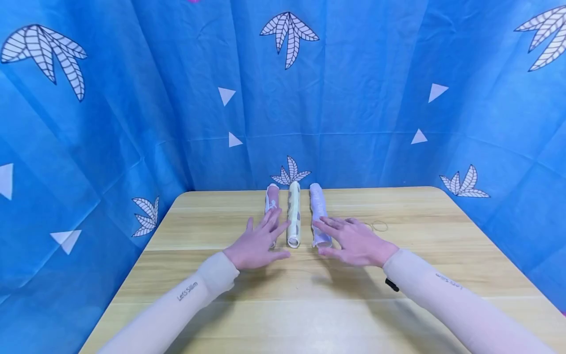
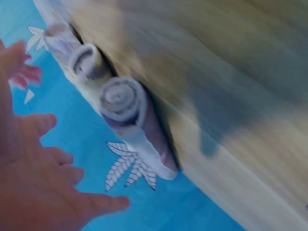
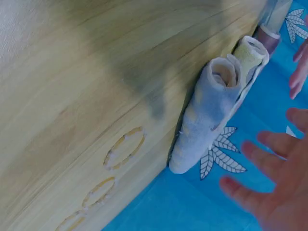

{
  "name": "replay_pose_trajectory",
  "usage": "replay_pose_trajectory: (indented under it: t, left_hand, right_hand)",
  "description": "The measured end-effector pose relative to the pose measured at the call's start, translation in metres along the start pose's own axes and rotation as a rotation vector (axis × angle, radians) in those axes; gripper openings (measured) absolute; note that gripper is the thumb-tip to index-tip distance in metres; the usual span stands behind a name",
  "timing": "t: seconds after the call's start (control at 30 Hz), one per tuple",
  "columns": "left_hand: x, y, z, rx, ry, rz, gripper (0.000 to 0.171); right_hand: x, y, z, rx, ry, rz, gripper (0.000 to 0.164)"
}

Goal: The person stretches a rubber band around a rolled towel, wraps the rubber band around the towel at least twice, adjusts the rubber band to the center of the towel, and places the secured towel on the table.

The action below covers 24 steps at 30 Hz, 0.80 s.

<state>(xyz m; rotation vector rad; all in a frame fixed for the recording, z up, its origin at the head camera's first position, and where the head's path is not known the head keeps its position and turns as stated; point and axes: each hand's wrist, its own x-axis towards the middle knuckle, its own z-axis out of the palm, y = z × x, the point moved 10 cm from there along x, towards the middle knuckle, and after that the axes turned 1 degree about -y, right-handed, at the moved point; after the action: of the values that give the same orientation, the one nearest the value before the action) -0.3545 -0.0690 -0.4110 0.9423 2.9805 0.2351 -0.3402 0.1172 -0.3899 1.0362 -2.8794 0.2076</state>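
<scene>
Three rolled-up cloths lie side by side on the table, pointing away from me: a mauve roll (image 1: 273,192) on the left, a cream roll with grey patches (image 1: 294,211) in the middle and a lavender roll (image 1: 317,201) on the right. My left hand (image 1: 258,244), fingers spread, hovers by the mauve roll and hides part of it in the head view. Over the near end of the lavender roll, my right hand (image 1: 355,242) is held with fingers extended. Both wrist views show the hands apart from the rolls and holding nothing.
Several thin yellowish rubber bands (image 3: 124,148) lie on the wooden table (image 1: 300,314), right of the lavender roll. A blue curtain (image 1: 353,98) with white leaf prints hangs behind the table and along both sides.
</scene>
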Motion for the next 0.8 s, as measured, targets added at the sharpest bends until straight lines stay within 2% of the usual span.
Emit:
replay_pose_trajectory:
  t: [0.1, 0.17, 0.3, 0.37, 0.5, 0.67, 0.8]
  left_hand:
    - [0.010, -0.012, -0.008, -0.007, 0.082, 0.000, 0.071]
    - [0.018, -0.023, -0.014, -0.034, 0.131, -0.024, 0.053]
    - [0.037, -0.051, -0.020, -0.107, 0.153, -0.147, 0.029]
    - [0.047, -0.068, -0.018, -0.134, 0.119, -0.230, 0.031]
    - [0.065, -0.095, -0.014, -0.151, 0.079, -0.331, 0.029]
    - [0.088, -0.111, -0.012, -0.190, 0.027, -0.420, 0.027]
    - [0.098, -0.119, -0.005, -0.284, -0.026, -0.516, 0.036]
  right_hand:
    - [0.001, 0.004, -0.010, 0.005, 0.093, -0.011, 0.058]
    - [0.002, 0.009, -0.013, 0.013, 0.125, -0.005, 0.045]
    - [0.002, 0.019, -0.015, 0.022, 0.149, 0.008, 0.024]
    - [0.001, 0.022, -0.015, 0.018, 0.150, 0.008, 0.019]
    - [0.001, 0.024, -0.013, 0.008, 0.155, -0.004, 0.014]
    - [-0.005, 0.028, -0.012, -0.022, 0.164, -0.009, 0.012]
    - [-0.009, 0.029, -0.009, -0.043, 0.158, -0.013, 0.010]
